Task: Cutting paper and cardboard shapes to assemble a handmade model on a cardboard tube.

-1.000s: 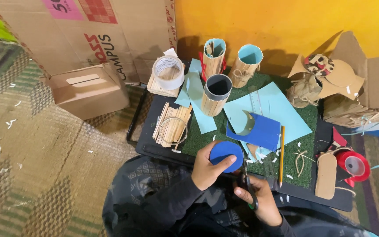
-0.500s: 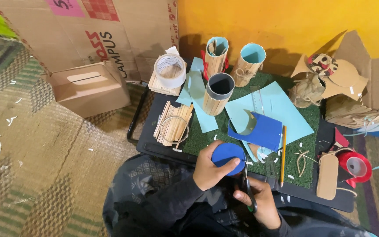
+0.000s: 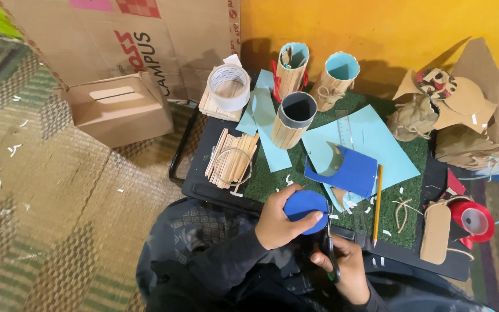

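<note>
While the left hand (image 3: 278, 222) pinches a round dark-blue paper disc (image 3: 304, 207) at the desk's near edge, fingers curled over its lower rim, the right hand (image 3: 342, 266) is clenched through the dark handles of scissors (image 3: 329, 254), blades pointing up at the disc's underside; blade tips mostly hidden. The disc is flat, matte, smooth-edged, and held just above the green turf mat (image 3: 417, 156) that covers the black desk (image 3: 194, 173).

Behind the disc lies a dark-blue paper sheet (image 3: 350, 173) with a curved cutout, resting on a larger pale-blue sheet (image 3: 385, 141). A yellow pencil (image 3: 377, 202) lies just right of them, pointing toward the near edge. Small white paper scraps dot the turf nearby.

Near the desk's left edge sits a flat bundle of wooden sticks (image 3: 226, 156) with a thin wire ring (image 3: 232, 166) on top. Three upright cylinders clad in wooden sticks stand toward the far edge: one with a dark grey rim (image 3: 293, 121), two with pale-blue lining (image 3: 291, 68) (image 3: 336, 78). A roll of white tape (image 3: 228, 86) sits on a stick stack at the far left corner.

At the right edge: a red ribbon spool (image 3: 473, 219), a brown cardboard tag (image 3: 436, 231), twine bits. Cardboard cutouts (image 3: 451, 98) are piled at the far right corner. A closed cardboard box (image 3: 119, 110) sits on the woven mat (image 3: 47, 231) on the floor left of the desk.
</note>
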